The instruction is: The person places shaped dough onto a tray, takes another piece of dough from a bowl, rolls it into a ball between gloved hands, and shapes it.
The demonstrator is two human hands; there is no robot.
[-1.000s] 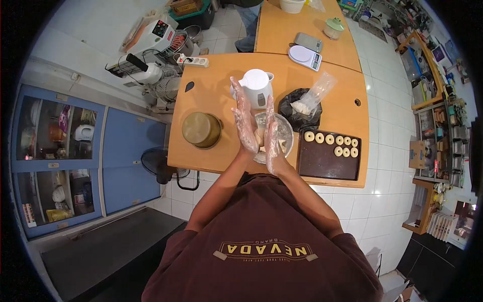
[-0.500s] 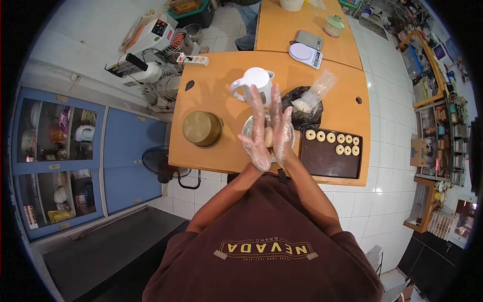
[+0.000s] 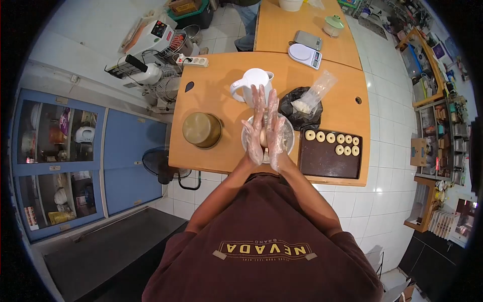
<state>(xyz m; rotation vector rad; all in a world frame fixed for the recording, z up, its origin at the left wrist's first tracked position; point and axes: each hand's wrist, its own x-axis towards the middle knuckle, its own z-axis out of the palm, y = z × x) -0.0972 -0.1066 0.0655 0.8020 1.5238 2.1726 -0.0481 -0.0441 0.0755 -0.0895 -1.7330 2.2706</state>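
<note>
My left hand (image 3: 255,130) and my right hand (image 3: 275,135) wear clear plastic gloves. Their fingers are stretched out straight, pointing away from me. Between the two palms sits a piece of pale dough (image 3: 263,137), held by both hands and partly covered by them. Below the hands is a bowl (image 3: 289,139), mostly hidden. A white pitcher with a lid (image 3: 255,77) stands just beyond my fingertips. To the right, a dark baking tray (image 3: 327,163) carries several ring-shaped pieces of dough (image 3: 330,137) along its far side.
On the table's left stands a brownish round container (image 3: 198,129). A black plastic bag (image 3: 297,113) and a clear bag with pale contents (image 3: 316,95) lie beyond the tray. Farther back are a kitchen scale (image 3: 305,54), a power strip (image 3: 193,61) and a person's leg (image 3: 246,25).
My hands have come closer together, palms nearer around the dough. The left fingers, spread wider before, are now closer together. The tray and pitcher stay in place.
</note>
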